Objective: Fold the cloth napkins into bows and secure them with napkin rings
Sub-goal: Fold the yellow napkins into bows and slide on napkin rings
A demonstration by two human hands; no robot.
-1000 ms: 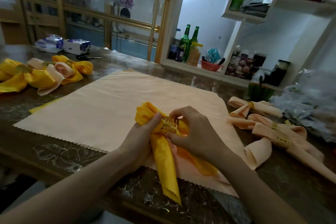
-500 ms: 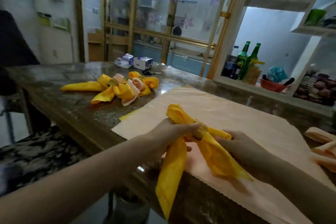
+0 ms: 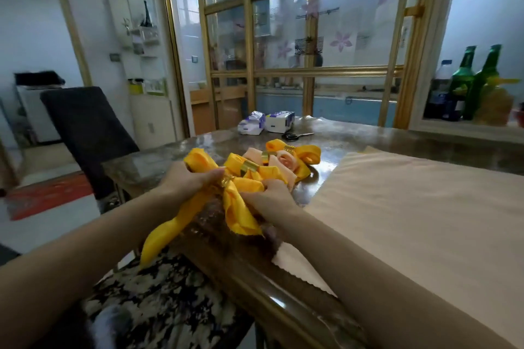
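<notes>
Closest to me, one long tail of the yellow napkin (image 3: 237,208) hangs past the rounded edge of the surface (image 3: 255,272), over the patterned seat below. Above it the left grip (image 3: 188,183) is curled tight around one loop of the bow, and the right grip (image 3: 272,198) is closed on the other side, fingers buried in the folds. Between them sits the gold napkin ring (image 3: 226,178), pinching the middle. The bow is held up just off the surface, right beside the pile of finished bows (image 3: 283,161), yellow and peach, each with its own ring. A peach cloth (image 3: 411,207) lies spread flat to the right.

The risk, I'd say, is the ring. The fabric looks slippery, and a tug on one loop could drag it through and undo the bow. Set down carelessly, it could also nudge the pile and loosen those. The hanging tail might snag on the edge.

Further back lie scissors (image 3: 298,136) and two tissue packs (image 3: 266,122).
</notes>
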